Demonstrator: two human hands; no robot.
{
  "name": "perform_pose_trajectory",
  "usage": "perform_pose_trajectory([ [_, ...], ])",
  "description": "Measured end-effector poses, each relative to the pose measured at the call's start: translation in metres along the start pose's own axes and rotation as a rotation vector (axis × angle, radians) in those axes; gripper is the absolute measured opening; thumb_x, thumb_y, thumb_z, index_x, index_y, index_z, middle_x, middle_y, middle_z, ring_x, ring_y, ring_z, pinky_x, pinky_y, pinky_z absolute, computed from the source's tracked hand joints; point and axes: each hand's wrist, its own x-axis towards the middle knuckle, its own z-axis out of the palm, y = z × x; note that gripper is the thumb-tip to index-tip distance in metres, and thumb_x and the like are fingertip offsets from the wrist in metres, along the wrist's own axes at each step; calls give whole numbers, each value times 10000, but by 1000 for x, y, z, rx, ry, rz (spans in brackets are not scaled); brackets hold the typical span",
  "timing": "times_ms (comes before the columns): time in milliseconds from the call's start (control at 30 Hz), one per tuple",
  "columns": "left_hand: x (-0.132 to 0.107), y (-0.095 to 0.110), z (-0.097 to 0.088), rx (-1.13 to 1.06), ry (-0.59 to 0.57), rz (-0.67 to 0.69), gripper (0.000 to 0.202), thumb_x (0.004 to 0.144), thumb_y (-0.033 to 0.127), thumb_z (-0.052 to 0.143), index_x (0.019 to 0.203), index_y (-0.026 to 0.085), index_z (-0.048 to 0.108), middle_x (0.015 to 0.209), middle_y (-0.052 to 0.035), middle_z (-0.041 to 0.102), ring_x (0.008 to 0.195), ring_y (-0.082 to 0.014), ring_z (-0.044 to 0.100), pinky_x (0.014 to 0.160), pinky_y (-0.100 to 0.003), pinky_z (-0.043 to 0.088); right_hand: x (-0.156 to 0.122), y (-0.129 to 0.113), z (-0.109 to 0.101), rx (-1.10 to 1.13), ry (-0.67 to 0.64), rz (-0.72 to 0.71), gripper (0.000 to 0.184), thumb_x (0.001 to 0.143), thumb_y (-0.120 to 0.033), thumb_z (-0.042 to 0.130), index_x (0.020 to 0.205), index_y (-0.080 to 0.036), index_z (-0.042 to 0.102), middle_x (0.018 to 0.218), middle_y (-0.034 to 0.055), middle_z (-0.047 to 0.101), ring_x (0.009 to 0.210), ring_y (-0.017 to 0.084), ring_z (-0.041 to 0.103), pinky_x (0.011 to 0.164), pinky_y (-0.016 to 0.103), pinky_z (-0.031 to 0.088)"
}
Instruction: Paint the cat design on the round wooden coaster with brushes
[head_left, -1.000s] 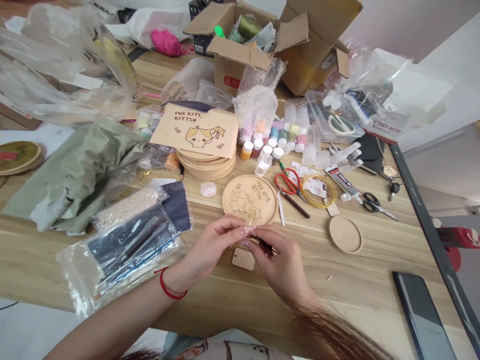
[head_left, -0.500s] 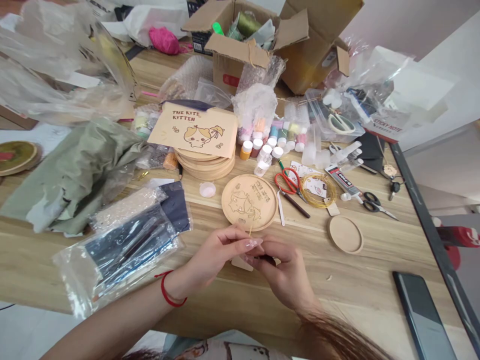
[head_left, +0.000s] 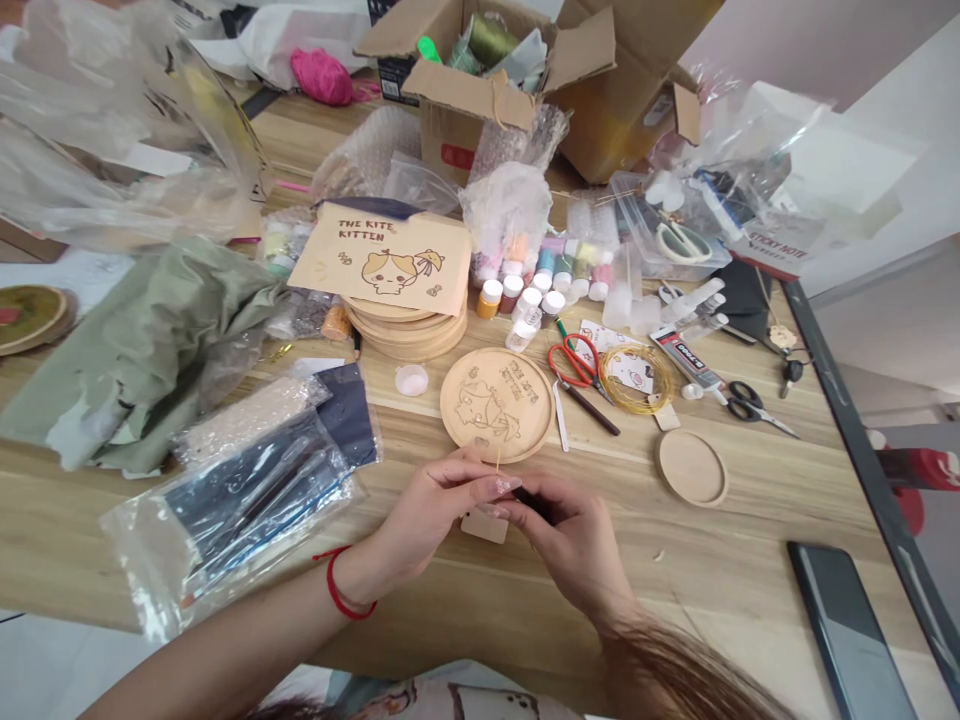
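So, left hand [head_left: 424,525]: narrowly pinched, a red cord bracelet [head_left: 339,590] at the wrist, holding a thin pale stick [head_left: 499,460] upright at the fingertips.
Right hand [head_left: 570,540]: curled close against the left, fingers closed on a small dark object [head_left: 536,505], too hidden to name.
Below the hands: a small wooden tag [head_left: 484,525] lies flat on the worktop [head_left: 697,590], partly covered by the fingers.
Just beyond the hands: an engraved wooden disc [head_left: 495,405] with a cat design, apart from the fingertips, the stick's tip overlapping its lower edge in view.
Further on: a stack of wooden discs [head_left: 405,335] under a printed "THE KITE KITTEN" card [head_left: 382,255], beside small paint bottles [head_left: 525,300].
To the right: red-handled scissors [head_left: 574,360], a coil of gold wire [head_left: 634,380], a shallow round wooden tray [head_left: 691,467] and a phone [head_left: 851,630].
To the left: a plastic bag of brushes [head_left: 247,510].
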Motion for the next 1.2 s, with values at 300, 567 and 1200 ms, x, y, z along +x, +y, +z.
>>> perform_pose_trajectory([
  [300,1,11,-3,-82,-50,-40,246,652,392,832,710,162,767,715,-9,622,659,-102,494,648,-237,394,0,1,-1,-135,-21,-217,113,843,-182,674,920,-218,749,840,41,764,778,177,705,691,255,553],
  [567,-3,17,-5,-194,-111,-143,261,614,389,858,646,160,736,624,-9,630,625,-100,481,615,-218,347,-2,-2,-4,-217,-61,-429,236,854,-62,617,975,-234,725,847,33,742,731,137,673,609,211,522],
  [1200,4,11,-11,6,5,-45,350,755,490,724,690,147,701,625,14,515,564,-79,345,550,-239,240,-4,2,-4,-317,-27,-431,191,876,-102,585,949,-215,720,806,40,736,680,140,650,608,239,535],
])
